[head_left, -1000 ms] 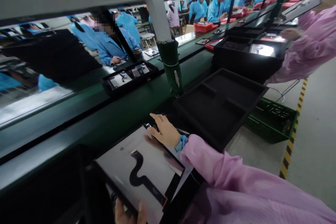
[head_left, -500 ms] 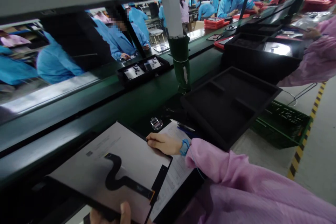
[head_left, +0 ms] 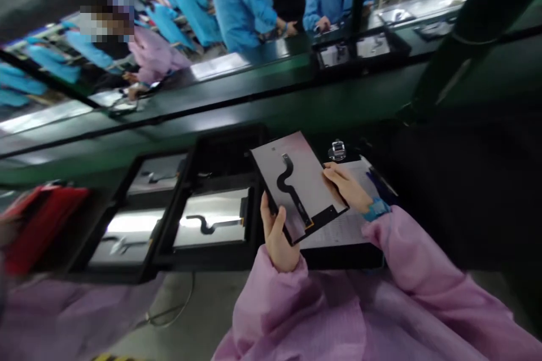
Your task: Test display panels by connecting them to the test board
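Between my two hands is a display panel (head_left: pixel 311 166), tilted, its pale back facing me. A black S-shaped flex cable (head_left: pixel 284 183) lies across that back, and a black strip runs along the near edge. My left hand (head_left: pixel 282 240) grips the lower left edge, thumb on the back face. At the right edge, my right hand (head_left: pixel 347 185) pinches the panel; a blue band circles that wrist. Under the panel lies a printed sheet (head_left: pixel 334 234). Just beyond my right hand sits a small shiny metal piece (head_left: pixel 337 150).
To the left, black trays (head_left: pixel 156 248) hold several similar panels. Pens (head_left: pixel 378 175) lie right of the sheet. A red stack (head_left: pixel 51 225) stands far left beside a co-worker's pink sleeve. Across the green bench, people in blue work near another black tray (head_left: pixel 362 65).
My view has swung left, bringing the panel-filled trays into sight. The panel appears smaller and farther from the camera, and my left hand now shows fully. Both hands still hold it.
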Demonstrator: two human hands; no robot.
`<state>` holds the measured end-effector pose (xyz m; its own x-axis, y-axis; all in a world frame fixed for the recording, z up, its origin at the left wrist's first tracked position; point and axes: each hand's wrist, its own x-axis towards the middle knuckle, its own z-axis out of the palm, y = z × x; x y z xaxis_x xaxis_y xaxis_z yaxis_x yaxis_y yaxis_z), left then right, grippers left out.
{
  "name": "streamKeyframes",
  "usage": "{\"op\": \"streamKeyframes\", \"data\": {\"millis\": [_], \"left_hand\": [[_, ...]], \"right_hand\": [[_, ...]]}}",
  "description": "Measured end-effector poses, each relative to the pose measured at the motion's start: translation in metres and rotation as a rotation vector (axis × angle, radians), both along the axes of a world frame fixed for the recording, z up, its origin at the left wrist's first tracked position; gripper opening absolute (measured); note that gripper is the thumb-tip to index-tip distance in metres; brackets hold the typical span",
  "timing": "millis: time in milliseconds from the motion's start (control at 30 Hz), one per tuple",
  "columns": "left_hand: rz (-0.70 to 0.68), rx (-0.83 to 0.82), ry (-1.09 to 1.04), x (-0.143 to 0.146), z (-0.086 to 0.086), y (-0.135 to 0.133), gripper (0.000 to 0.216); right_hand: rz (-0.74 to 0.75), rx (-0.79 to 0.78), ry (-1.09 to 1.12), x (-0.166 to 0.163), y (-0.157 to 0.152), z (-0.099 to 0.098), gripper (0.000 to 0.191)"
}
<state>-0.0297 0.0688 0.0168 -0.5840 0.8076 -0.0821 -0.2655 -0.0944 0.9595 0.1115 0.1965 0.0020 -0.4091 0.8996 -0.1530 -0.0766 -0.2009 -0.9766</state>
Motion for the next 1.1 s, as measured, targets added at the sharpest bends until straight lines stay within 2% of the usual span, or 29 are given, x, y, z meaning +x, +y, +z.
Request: {"op": "streamKeyframes", "data": {"millis": [100,233,300,467,600,733,967,1100], "left_hand": [[0.103,0.003,-0.245,0.007,0.007,0.004,0.073],[0.143,0.046,-0.357,0.006,0.011,0.006,0.081],[0.128,0.075,-0.366,0.003,0.011,0.005,0.079],[0.105,0.125,-0.336,-0.004,0.009,0.004,0.055],[0.098,0.107,-0.355,-0.009,0.008,0.002,0.055],[0.102,0.103,-0.374,-0.017,0.012,-0.001,0.056],[0.249,0.123,-0.3,-0.04,0.023,-0.003,0.052],[0.308,0.115,-0.282,-0.066,0.031,-0.002,0.046]], "right_hand": [[0.093,-0.051,0.002,0.0,-0.001,0.003,0.037],[0.167,-0.068,0.002,0.002,0.0,0.007,0.045],[0.126,-0.074,0.015,0.003,0.0,0.009,0.044],[0.066,-0.081,0.022,0.005,-0.001,0.013,0.041],[0.096,-0.107,-0.016,0.004,-0.001,0.015,0.043],[0.095,-0.094,-0.002,0.004,-0.001,0.013,0.035],[0.212,-0.074,-0.089,0.008,0.0,0.014,0.047],[0.213,-0.089,-0.191,0.006,0.0,0.015,0.041]]}}
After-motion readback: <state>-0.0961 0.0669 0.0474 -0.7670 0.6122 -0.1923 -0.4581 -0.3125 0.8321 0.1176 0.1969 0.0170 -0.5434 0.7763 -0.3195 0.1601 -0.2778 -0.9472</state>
